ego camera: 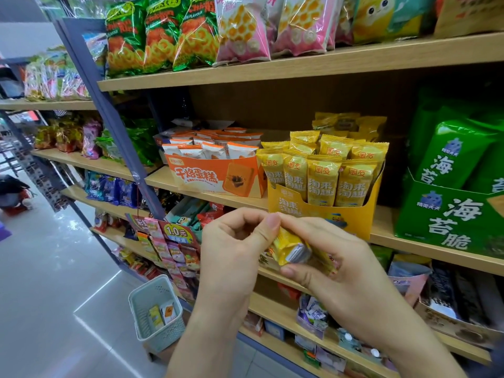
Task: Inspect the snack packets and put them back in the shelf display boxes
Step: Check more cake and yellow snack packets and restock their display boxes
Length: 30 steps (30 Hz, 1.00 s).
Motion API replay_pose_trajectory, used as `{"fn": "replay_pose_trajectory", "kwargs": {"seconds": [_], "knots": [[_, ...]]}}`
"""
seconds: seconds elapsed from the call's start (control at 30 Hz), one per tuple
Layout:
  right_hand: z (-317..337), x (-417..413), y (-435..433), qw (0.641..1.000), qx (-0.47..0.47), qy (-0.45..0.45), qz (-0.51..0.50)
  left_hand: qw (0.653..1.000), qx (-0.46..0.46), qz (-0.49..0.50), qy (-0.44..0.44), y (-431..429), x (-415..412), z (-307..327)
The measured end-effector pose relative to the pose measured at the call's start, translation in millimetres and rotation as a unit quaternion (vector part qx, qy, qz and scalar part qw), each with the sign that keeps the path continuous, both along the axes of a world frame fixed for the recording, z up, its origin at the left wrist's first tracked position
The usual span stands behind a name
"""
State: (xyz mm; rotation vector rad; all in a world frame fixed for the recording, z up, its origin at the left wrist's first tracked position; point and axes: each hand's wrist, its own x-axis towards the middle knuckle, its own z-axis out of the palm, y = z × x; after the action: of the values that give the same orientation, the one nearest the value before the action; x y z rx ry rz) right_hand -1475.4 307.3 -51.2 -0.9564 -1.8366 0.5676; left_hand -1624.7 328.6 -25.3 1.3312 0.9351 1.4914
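Inspection step: yellow packet clamped in right hand, left hand pinching its end. Next, prob: stand it upright in yellow display box just above.

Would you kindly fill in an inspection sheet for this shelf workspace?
Surface: wooden shelf carries the display boxes.
Job's things: yellow packet held before yellow display box, filled with upright packets; orange display box left of it.
Clutter: basket on floor, two packets inside.
Grippers: left hand pinches the packet's end; right hand grips its body.
Cables: nothing seen.
Surroundings: green box to the right; chip bags above.
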Motion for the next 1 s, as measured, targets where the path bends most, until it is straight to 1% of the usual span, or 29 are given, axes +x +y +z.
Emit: {"fn": "replay_pose_trajectory", "kwargs": {"seconds": [0.2,0.37,0.47,0.57,0.63,0.73,0.83,0.93,1.0], "knots": [[2.3,3.3,-0.1,0.999,-0.031,0.029,-0.019,0.999,-0.014,0.029,-0.04,2.8,2.7,-2.1],[1.2,0.0,0.2,0.996,-0.045,0.072,-0.025,0.995,-0.012,0.031,-0.09,2.8,7.7,-1.6],[2.5,0.5,-0.2,0.991,-0.073,0.107,-0.011,0.991,-0.02,-0.003,-0.135,4.0,10.3,-2.1],[4.5,4.0,1.5,0.981,-0.114,0.152,0.023,0.982,-0.032,-0.082,-0.166,6.9,6.6,-3.9],[3.7,5.6,1.9,0.978,-0.125,0.167,0.027,0.983,-0.027,-0.117,-0.137,7.0,2.3,-4.4],[1.5,4.6,0.7,0.98,-0.119,0.158,0.01,0.992,-0.008,-0.109,-0.056,5.5,-1.8,-4.3],[-0.8,2.9,-0.6,0.982,-0.106,0.152,-0.022,0.994,-0.006,-0.101,-0.043,7.1,-6.4,-5.2],[-0.9,0.8,-2.0,0.985,-0.089,0.143,-0.043,0.991,-0.018,-0.124,-0.04,8.4,-12.4,-4.4],[-1.3,0.0,-2.7,0.984,-0.084,0.15,-0.05,0.991,-0.012,-0.129,-0.021,7.9,-14.2,-2.1]]}}
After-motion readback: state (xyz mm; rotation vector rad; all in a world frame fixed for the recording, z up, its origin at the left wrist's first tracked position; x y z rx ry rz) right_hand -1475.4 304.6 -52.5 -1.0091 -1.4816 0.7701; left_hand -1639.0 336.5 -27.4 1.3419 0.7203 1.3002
